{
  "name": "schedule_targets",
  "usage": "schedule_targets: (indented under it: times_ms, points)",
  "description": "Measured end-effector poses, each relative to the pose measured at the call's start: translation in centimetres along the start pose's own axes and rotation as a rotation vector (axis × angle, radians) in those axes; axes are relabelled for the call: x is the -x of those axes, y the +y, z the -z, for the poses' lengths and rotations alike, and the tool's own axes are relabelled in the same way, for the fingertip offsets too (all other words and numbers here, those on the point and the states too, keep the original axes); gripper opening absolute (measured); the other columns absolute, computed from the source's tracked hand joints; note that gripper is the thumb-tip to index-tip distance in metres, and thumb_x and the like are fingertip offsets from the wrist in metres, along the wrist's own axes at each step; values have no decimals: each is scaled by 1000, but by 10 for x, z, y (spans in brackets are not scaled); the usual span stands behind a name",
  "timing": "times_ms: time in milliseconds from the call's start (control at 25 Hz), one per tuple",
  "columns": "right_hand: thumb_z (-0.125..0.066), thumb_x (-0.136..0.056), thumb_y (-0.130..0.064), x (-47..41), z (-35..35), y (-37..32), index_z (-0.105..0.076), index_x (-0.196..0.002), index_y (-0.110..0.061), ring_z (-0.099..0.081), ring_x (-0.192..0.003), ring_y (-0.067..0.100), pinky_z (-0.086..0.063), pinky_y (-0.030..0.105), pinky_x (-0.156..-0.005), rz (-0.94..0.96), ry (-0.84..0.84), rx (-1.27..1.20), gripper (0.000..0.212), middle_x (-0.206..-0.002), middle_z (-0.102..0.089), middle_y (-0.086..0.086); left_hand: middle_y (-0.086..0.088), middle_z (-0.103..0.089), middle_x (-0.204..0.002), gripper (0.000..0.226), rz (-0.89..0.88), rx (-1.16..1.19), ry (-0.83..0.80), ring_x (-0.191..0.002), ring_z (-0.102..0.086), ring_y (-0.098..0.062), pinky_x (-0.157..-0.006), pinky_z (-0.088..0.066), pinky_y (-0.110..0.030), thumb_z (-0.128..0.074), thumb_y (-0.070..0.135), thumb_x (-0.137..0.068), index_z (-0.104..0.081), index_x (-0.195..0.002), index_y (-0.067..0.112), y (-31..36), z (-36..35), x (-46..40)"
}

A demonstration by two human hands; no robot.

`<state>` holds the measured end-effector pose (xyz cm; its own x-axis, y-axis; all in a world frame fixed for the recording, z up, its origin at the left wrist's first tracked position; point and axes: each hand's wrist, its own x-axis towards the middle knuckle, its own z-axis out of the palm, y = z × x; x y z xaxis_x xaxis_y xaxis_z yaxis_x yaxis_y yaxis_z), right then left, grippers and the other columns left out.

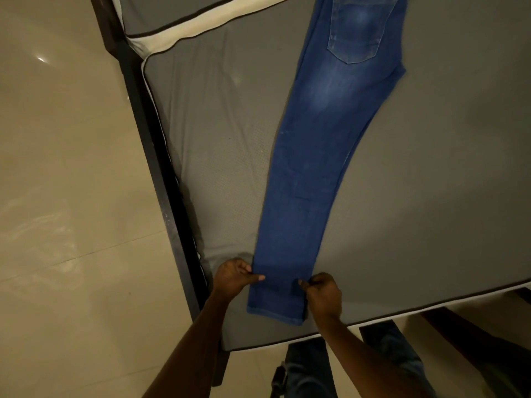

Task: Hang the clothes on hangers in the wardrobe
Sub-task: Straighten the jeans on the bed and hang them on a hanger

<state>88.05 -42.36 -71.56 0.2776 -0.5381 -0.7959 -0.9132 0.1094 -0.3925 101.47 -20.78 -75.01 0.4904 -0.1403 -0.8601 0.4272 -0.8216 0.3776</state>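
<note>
A pair of blue jeans (321, 156) lies flat and lengthwise on the grey mattress (431, 182), folded leg on leg, back pocket at the top of the view and hems near the mattress's front edge. My left hand (234, 278) pinches the left edge of the legs just above the hems, thumb on top of the denim. On the opposite edge, at the same height, my right hand (323, 294) pinches the fabric. No hanger or wardrobe is in view.
The dark bed frame (155, 156) runs along the mattress's left side, with beige tiled floor (63, 168) beyond it. A cream band of bedding (201, 21) crosses the top left. My own legs in dark jeans (310, 369) stand at the bed's front edge.
</note>
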Motion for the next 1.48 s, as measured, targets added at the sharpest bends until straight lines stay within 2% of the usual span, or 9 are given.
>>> schedule_targets:
  times_ms: [200, 320, 440, 720, 920, 1080, 1240, 1320, 1480]
  points:
    - [-79, -79, -1, -11, 12, -12, -75, -77, -8, -73, -88, 33, -59, 43, -79, -109, -189, -196, 8, -83, -78, 5, 2, -79, -84, 23, 18, 114, -222, -78, -74, -14, -73, -62, -32, -89, 24, -78, -81, -91, 7, 25, 7, 8]
    - [-77, -79, 7, 4, 41, -42, -66, -89, -4, -72, -92, 42, -60, 43, -73, -119, -210, -390, 19, -88, -76, 17, -12, -78, -96, 43, 58, 199, -284, -79, -74, -16, -63, -60, -29, -88, 16, -80, -70, -118, 4, 65, 28, 36]
    - [-80, -82, 5, 31, 82, -94, -61, -114, -17, -73, -79, 30, -62, 41, -68, 13, -212, -542, 43, -81, -73, 18, -18, -76, -102, 75, -20, 417, -202, -88, -74, -20, -66, -58, -27, -87, 10, -81, -46, -136, 39, 125, 60, 70]
    - [-69, -85, 4, -49, 197, -311, -74, -84, -1, -70, -74, 27, -58, 32, -62, 39, -187, -823, 7, -79, -76, 11, -18, -75, -110, 24, -326, 626, -121, -101, -69, -29, -75, -59, -22, -73, 6, -90, -75, -113, -1, 387, 130, 42]
    - [-47, -98, -8, -213, 263, -466, -65, -99, -13, -70, -78, 24, -56, 29, -67, 143, -205, -1143, 19, -103, -74, 14, -25, -63, -133, 33, -510, 1079, -46, -116, -67, -33, -92, -58, -44, -61, 18, -102, -55, -133, 12, 564, 175, -73]
    - [-51, -93, -5, -283, 253, -430, -65, -103, 0, -70, -58, 23, -59, 31, -57, 108, 51, -651, 18, -100, -73, 24, -7, -66, -126, 75, -356, 458, 365, -109, -66, -18, -83, -55, -28, -70, 14, -93, -33, -158, 18, 533, 156, -140]
    - [-93, -62, -48, -296, 204, -343, -62, -89, -13, -64, -76, 23, -56, 36, -73, 109, 160, -183, 54, -84, -69, 3, -11, -58, -138, 103, -166, 51, 281, -121, -60, -28, -96, -50, -36, -86, 61, -71, -40, -148, 11, 446, 120, -186]
    - [-96, -54, -56, -290, 187, -337, -60, -99, -16, -65, -81, 16, -55, 33, -78, 163, 177, -179, 71, -88, -68, -6, -7, -63, -123, 95, -164, 36, 275, -109, -63, -26, -90, -53, -36, -81, 69, -69, -45, -137, 13, 424, 109, -198]
    - [-101, -50, -48, -279, 164, -339, -73, -84, -20, -70, -72, 5, -59, 27, -65, 293, 53, -204, 52, -79, -75, -13, -3, -67, -109, 63, -249, 3, 245, -92, -64, -18, -76, -49, -27, -79, 52, -84, -58, -123, 7, 402, 89, -202]
